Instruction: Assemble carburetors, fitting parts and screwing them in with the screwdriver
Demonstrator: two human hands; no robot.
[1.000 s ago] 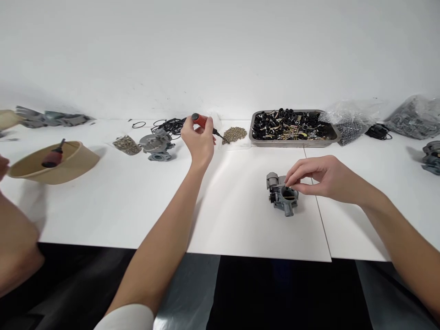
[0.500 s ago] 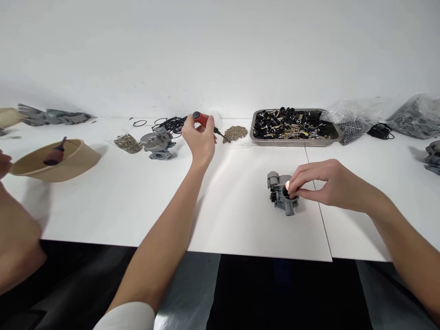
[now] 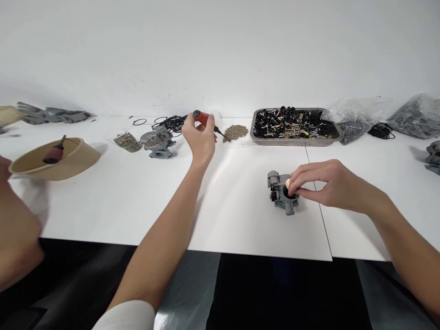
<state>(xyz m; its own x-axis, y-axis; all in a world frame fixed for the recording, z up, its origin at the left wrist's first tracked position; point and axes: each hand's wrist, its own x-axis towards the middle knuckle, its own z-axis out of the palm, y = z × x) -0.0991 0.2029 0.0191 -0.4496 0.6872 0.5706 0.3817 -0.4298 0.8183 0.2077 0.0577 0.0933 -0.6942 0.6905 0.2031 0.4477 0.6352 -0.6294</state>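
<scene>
My left hand (image 3: 198,140) is closed around a screwdriver (image 3: 202,118) with a red handle and black end. Its tip reaches the near left edge of a pile of small brass-coloured screws (image 3: 235,132) lying on clear plastic. Lower right, a grey metal carburetor (image 3: 289,208) rests on the white table. My right hand (image 3: 318,181) pinches it at the round opening, thumb and fingertips at the rim; the fingers partly hide what lies inside. Another carburetor (image 3: 158,141) stands left of my left hand, beside a bag of small screws (image 3: 128,142).
A metal tray (image 3: 292,142) of black and brass parts stands at the back. To its right are plastic bags of parts (image 3: 354,121). A tan bowl (image 3: 70,167) with another screwdriver (image 3: 55,153) sits left, near another person's arm (image 3: 17,224). Black rings (image 3: 173,123) lie behind.
Both of my hands keep nearly the same places, the screwdriver tip still at the screws. At the left edge, the other person's hand has shifted slightly.
</scene>
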